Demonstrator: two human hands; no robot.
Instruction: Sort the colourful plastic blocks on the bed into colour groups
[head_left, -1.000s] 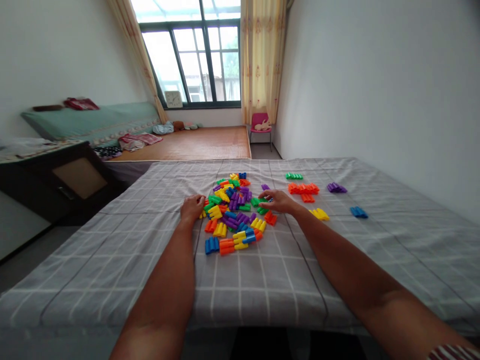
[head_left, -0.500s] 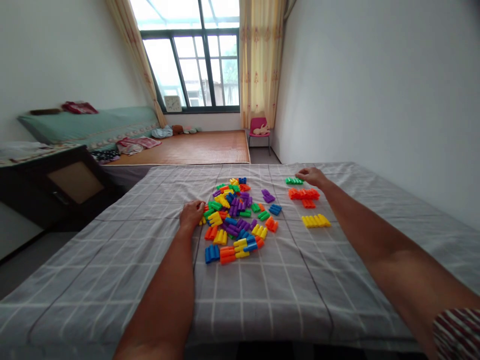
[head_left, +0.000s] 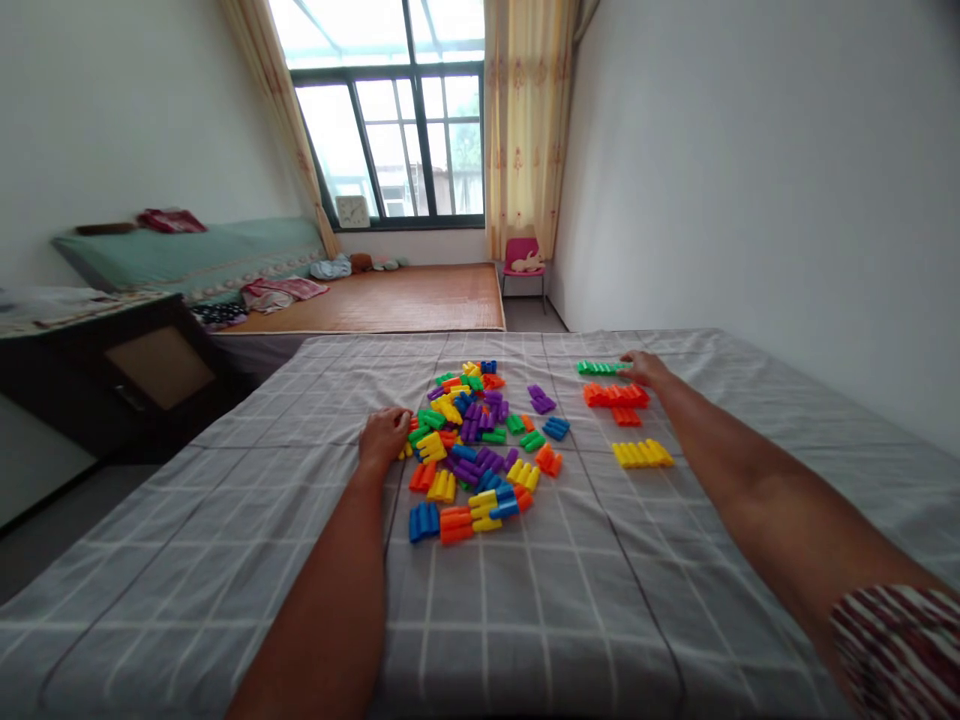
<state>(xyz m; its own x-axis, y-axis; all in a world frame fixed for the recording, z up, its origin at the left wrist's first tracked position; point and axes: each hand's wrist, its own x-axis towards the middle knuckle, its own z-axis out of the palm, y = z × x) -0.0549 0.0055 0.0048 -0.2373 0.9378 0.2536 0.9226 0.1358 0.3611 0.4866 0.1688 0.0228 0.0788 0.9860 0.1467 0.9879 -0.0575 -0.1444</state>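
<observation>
A mixed pile of purple, yellow, blue, green and orange plastic blocks (head_left: 476, 420) lies on the grey checked cloth (head_left: 540, 590). My left hand (head_left: 385, 434) rests at the pile's left edge, fingers curled; what they hold, if anything, is hidden. On the right, my right hand (head_left: 643, 367) has its fingers closed at the right end of a green block row (head_left: 598, 368). Just below that row lie orange blocks (head_left: 615, 396), with a smaller orange piece under them. Nearer to me is a yellow block row (head_left: 643, 454).
A dark cabinet (head_left: 150, 370) stands at the left. Beyond the cloth are a low bed with a brown mat (head_left: 420, 295), a pink chair (head_left: 523, 256) and a window. A white wall (head_left: 750, 180) runs along the right.
My right hand has moved a little to the right, and the green row now reaches further right, up to my fingers. My left hand has stayed by the pile. The view has shifted slightly.
</observation>
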